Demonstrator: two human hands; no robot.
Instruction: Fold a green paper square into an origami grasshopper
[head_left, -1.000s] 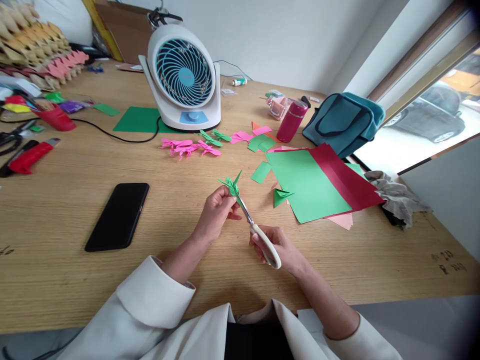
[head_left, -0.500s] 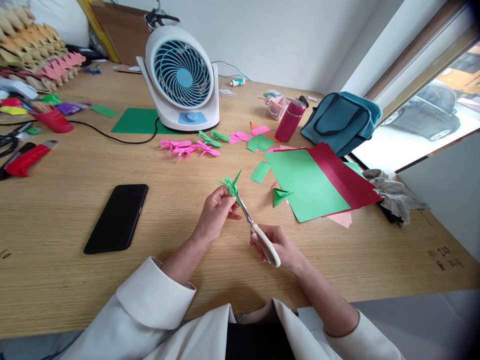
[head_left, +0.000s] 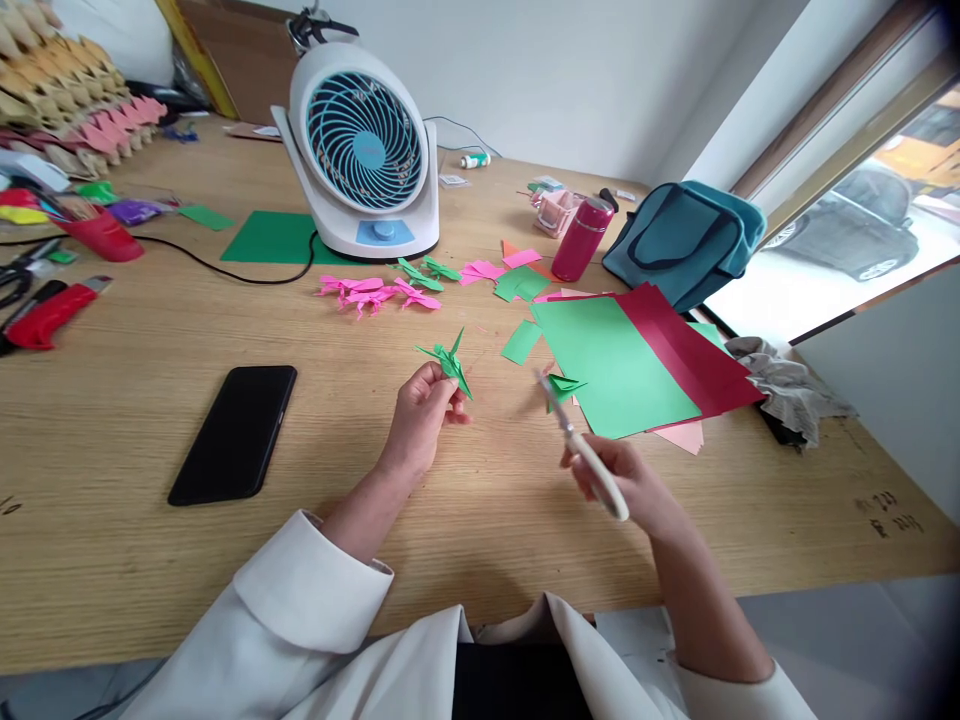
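Note:
My left hand (head_left: pixel 424 410) pinches a small green folded-paper figure (head_left: pixel 452 366) with thin pointed limbs, held above the wooden table. Off to the right, my right hand (head_left: pixel 619 478) grips a pair of scissors (head_left: pixel 596 468) by pale handles. The blades look closed and point up and left, passing in front of a folded green paper piece (head_left: pixel 564 386). Both scissors and hand are a little blurred. Behind the hands lie pink folded-paper figures (head_left: pixel 367 294) and several green ones (head_left: pixel 420 275).
Green sheets (head_left: pixel 615 360) overlap red paper (head_left: pixel 686 355) on the right. A black phone (head_left: pixel 234 435) lies left, beyond it a red utility knife (head_left: pixel 56 312). At the back stand a fan (head_left: pixel 367 150), a red bottle (head_left: pixel 583 240) and a teal bag (head_left: pixel 686 245).
The scissors have come away from the green figure, moving right with my right hand. My left hand has shifted slightly left, still holding the figure.

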